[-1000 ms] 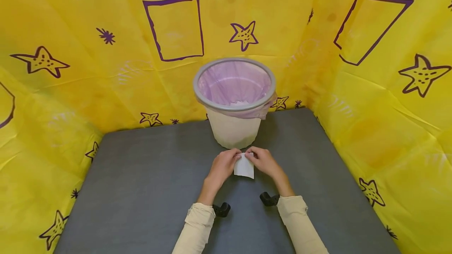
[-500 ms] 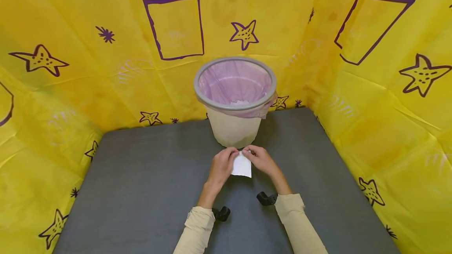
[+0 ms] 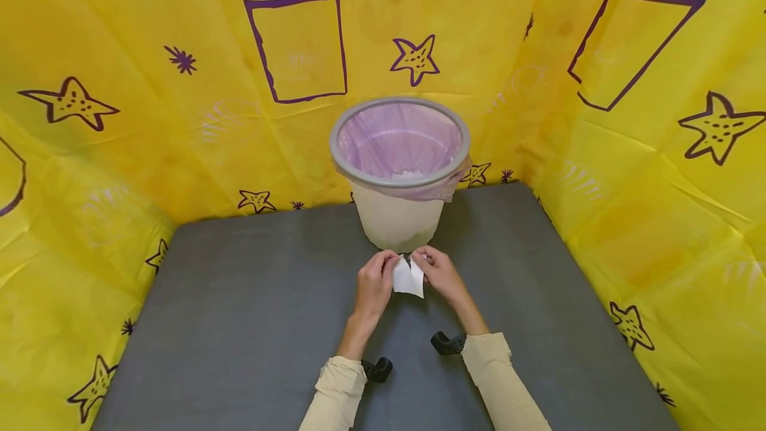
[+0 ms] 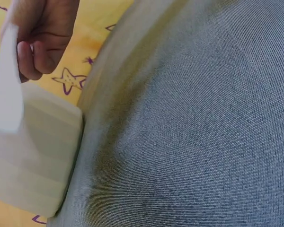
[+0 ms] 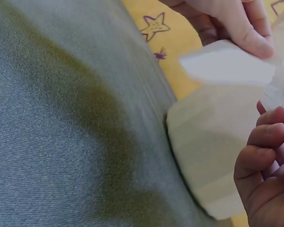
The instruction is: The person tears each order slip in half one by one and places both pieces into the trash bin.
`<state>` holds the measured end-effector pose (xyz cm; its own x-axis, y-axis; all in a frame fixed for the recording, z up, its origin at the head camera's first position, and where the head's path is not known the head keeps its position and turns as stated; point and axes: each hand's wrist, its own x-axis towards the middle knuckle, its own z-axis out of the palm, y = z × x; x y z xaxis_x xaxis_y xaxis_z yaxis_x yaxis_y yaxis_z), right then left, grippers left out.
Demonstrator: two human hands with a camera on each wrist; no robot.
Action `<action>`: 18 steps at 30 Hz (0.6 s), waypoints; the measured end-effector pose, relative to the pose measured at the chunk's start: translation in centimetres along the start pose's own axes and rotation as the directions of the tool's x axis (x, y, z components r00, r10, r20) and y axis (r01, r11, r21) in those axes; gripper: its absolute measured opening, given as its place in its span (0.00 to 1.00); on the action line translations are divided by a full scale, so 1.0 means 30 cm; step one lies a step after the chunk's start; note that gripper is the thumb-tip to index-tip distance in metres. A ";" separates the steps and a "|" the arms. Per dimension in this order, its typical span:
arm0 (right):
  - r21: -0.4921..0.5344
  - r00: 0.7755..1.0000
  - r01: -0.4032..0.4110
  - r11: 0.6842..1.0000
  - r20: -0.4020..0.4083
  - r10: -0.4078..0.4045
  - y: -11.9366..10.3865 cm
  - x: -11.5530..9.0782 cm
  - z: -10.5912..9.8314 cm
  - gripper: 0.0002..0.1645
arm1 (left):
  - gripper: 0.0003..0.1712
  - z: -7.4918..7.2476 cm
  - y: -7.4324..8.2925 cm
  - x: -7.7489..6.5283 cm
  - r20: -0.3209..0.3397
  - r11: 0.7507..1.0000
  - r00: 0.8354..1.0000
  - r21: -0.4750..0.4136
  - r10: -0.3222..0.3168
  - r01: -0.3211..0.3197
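Note:
A small white piece of paper (image 3: 408, 281) is stretched between my two hands in the head view, above the table. A torn notch splits its upper edge; lower down it is still one piece. My left hand (image 3: 372, 285) pinches the upper left corner, and my right hand (image 3: 443, 273) pinches the upper right side. In the left wrist view the paper (image 4: 7, 94) appears nearly edge-on. The right wrist view shows the paper (image 5: 227, 65) between both hands. Just beyond them stands a pale waste bin (image 3: 397, 218) with a grey rim and purple liner.
White scraps (image 3: 408, 174) lie inside the bin's liner (image 3: 395, 142). Grey cloth covers the table (image 3: 251, 311). Yellow curtains (image 3: 209, 118) with purple drawings enclose its back and sides. A black wrist mount (image 3: 378, 370) sits by each sleeve.
The paper was whole at its top edge and now has a tear there. My hands have drawn slightly apart, and the paper has shifted a little left.

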<state>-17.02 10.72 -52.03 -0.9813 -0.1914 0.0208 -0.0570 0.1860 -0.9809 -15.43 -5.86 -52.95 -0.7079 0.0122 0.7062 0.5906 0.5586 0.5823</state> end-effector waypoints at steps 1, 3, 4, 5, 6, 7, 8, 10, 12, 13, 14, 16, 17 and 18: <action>-0.030 1.000 0.023 0.999 -0.004 -0.023 -0.001 0.002 0.002 0.15 | 0.04 -0.002 0.001 0.000 0.004 1.000 1.000 -0.015 -0.009 0.009; -0.089 0.998 0.064 0.994 -0.014 -0.066 -0.003 0.006 0.005 0.14 | 0.04 -0.003 -0.002 0.000 0.006 0.999 1.000 -0.039 -0.020 0.021; -0.112 0.996 0.080 0.990 -0.021 -0.083 -0.004 0.007 0.006 0.14 | 0.05 -0.004 -0.004 0.000 0.006 0.998 1.000 -0.050 -0.027 0.027; -0.137 0.994 0.096 0.986 -0.033 -0.101 -0.003 0.009 0.006 0.14 | 0.05 -0.006 -0.006 -0.001 0.003 0.998 0.999 -0.056 -0.035 0.035; -0.158 0.992 0.108 0.982 -0.051 -0.117 -0.001 0.011 0.006 0.13 | 0.06 -0.010 -0.008 -0.001 -0.001 0.996 0.998 -0.067 -0.060 0.060; -0.174 0.988 0.116 0.978 -0.078 -0.131 0.001 0.011 0.004 0.12 | 0.06 -0.015 -0.010 -0.001 -0.013 0.992 0.995 -0.080 -0.098 0.096; -0.187 0.984 0.118 0.975 -0.108 -0.140 0.003 0.011 0.003 0.11 | 0.07 -0.021 -0.012 -0.002 -0.028 0.984 0.988 -0.099 -0.149 0.146; -0.211 0.972 0.119 0.970 -0.174 -0.157 0.012 0.011 -0.002 0.09 | 0.08 -0.036 -0.015 -0.005 -0.054 0.951 0.959 -0.157 -0.276 0.265; -0.227 0.959 0.119 0.967 -0.224 -0.171 0.020 0.010 -0.007 0.08 | 0.08 -0.050 -0.018 -0.007 -0.064 0.902 0.916 -0.214 -0.395 0.374; -0.233 0.956 0.123 0.965 -0.234 -0.178 0.023 0.009 -0.009 0.08 | 0.07 -0.056 -0.021 -0.007 -0.064 0.879 0.897 -0.238 -0.438 0.413; -0.243 0.954 0.127 0.962 -0.237 -0.186 0.025 0.009 -0.010 0.08 | 0.08 -0.060 -0.023 -0.008 -0.054 0.861 0.882 -0.255 -0.468 0.441; -0.256 0.954 0.137 0.957 -0.225 -0.197 0.027 0.010 -0.013 0.08 | 0.08 -0.066 -0.028 -0.006 -0.028 0.840 0.867 -0.265 -0.498 0.474; -0.259 0.955 0.142 0.955 -0.220 -0.201 0.027 0.010 -0.014 0.08 | 0.09 -0.068 -0.031 -0.004 -0.017 0.829 0.859 -0.272 -0.511 0.488; -0.266 0.954 0.141 0.954 -0.221 -0.203 0.028 0.011 -0.017 0.08 | 0.09 -0.072 -0.035 -0.002 -0.010 0.816 0.850 -0.288 -0.527 0.502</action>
<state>-17.48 11.30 -52.75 -0.9653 -0.0077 0.2612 -0.2416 0.4071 -0.8808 -15.16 -8.23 -52.74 -0.9089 -0.2921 0.2976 0.2380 0.2229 0.9454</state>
